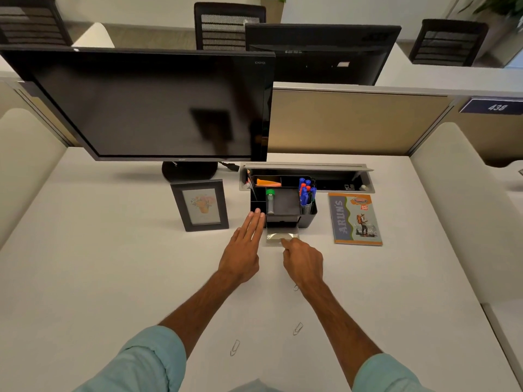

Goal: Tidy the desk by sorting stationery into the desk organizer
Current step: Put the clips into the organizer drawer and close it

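**Both hands at the organizer's drawer**

The left hand's (240,256) fingers (256,212) lie straight, tips touching the front left corner of the black desk organizer (284,205) at the centre of the frame. The right hand (304,261) is curled, thumb and forefinger pinching the front edge of the small clear drawer (282,236), which stands out from the organizer's base. Paper clips (297,328) lie loose on the white desk (113,278) lower in the frame. A picture frame (201,205) stands left of the organizer and a notebook (355,219) lies to its right.
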Tool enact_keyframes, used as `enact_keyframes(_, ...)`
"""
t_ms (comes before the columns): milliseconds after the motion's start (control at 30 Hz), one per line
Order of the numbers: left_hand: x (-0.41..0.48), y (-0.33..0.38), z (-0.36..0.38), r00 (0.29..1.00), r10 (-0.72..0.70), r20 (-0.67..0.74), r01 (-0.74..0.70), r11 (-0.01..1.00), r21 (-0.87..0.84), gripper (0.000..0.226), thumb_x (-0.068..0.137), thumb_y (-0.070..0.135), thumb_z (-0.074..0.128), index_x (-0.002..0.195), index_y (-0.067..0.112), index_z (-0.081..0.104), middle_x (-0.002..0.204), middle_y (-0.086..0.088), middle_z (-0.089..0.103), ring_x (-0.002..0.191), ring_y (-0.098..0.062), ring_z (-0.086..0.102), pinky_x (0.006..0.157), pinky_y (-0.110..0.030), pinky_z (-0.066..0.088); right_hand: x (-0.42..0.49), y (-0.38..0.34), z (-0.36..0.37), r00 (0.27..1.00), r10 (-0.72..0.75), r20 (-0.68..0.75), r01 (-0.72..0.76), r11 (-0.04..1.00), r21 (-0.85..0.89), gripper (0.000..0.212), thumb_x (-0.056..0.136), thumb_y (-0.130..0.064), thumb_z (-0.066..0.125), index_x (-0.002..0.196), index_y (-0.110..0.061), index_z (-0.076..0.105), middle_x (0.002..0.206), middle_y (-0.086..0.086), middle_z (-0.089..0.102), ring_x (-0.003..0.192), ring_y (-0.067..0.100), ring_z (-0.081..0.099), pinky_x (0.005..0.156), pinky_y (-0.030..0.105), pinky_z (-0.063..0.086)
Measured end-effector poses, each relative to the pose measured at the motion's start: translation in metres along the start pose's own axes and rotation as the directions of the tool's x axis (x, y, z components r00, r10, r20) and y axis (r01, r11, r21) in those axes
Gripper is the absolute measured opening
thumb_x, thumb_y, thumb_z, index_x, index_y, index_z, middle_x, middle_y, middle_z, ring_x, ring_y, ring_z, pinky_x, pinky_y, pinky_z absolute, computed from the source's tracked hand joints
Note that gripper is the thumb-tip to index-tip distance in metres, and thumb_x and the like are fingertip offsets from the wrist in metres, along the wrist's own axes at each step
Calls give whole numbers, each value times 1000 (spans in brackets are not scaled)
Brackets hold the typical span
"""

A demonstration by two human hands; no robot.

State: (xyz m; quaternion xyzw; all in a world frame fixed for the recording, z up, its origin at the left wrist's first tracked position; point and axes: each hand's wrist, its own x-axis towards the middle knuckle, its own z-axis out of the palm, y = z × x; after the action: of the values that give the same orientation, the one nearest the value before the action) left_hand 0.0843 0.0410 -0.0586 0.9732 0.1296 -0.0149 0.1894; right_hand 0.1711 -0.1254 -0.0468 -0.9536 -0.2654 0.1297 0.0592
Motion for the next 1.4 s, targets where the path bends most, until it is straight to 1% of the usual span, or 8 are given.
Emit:
enact_keyframes(300,-2,1,-2,1000,-10,-6,10,1000,2,107,94,12,64,163,24,-17,169,5,-27,157,-18,-20,129,-47,18,-15,-1,-3,998,-56,-29,55,998,-18,38,109,-28,49,146,-26,57,132,0,68,109,20,70,89,29,54)
enact_keyframes(667,0,3,2,1000,-26,8,26,1000,6,107,94,13,63,163,25,-17,169,7,-29,158,-19,-20,128,-52,20,-17,1,10,999,-6,-37,8,998,61,39,107,-32,53,145,-26,59,128,-2,70,105,18,71,89,29,55)
enact_keyframes(833,-5,7,0,997,5,-80,0,998,64,103,93,17,61,164,21,-12,171,0,-24,159,-24,-17,128,-57,8,-16,2,7,973,146,-180,-93,957,275,30,105,-38,57,125,-22,73,111,-1,77,91,18,72,74,27,53)
enact_keyframes(933,-19,17,0,985,27,-168,-24,999,23,86,97,20,57,166,20,5,174,-3,-5,161,-25,-2,129,-53,10,-19,11,-5,920,309,-240,-151,846,511,26,102,-31,62,120,-20,77,113,0,78,95,20,73,76,26,52)
enact_keyframes(1033,-39,35,12,959,46,-278,-65,996,-63,61,98,19,63,154,21,38,162,-8,40,146,-27,41,120,-48,37,-23,33,-9,895,393,-210,-206,783,588,26,102,-28,63,122,-21,77,126,0,75,110,21,71,92,33,56)
enact_keyframes(1100,-50,48,25,957,120,-263,-128,992,-13,41,101,25,59,141,23,50,149,-5,51,129,-23,53,105,-39,48,-29,46,-7,897,407,-170,-235,767,598,25,102,-29,64,122,-21,77,128,0,74,116,21,70,99,37,55)
enact_keyframes(1200,-58,69,41,978,149,-142,-153,988,-14,26,104,37,53,128,28,58,135,4,57,117,-18,56,98,-31,47,-41,59,-1,905,403,-135,-254,768,588,25,102,-30,64,123,-22,76,130,-1,73,119,20,68,102,37,53)
enact_keyframes(1400,-57,101,70,1000,-30,-6,29,999,-33,29,102,44,57,125,26,60,126,5,60,112,-16,54,96,-30,47,-64,78,10,929,360,-82,-253,783,568,23,102,-29,64,122,-25,76,125,-5,75,117,16,69,101,34,54)
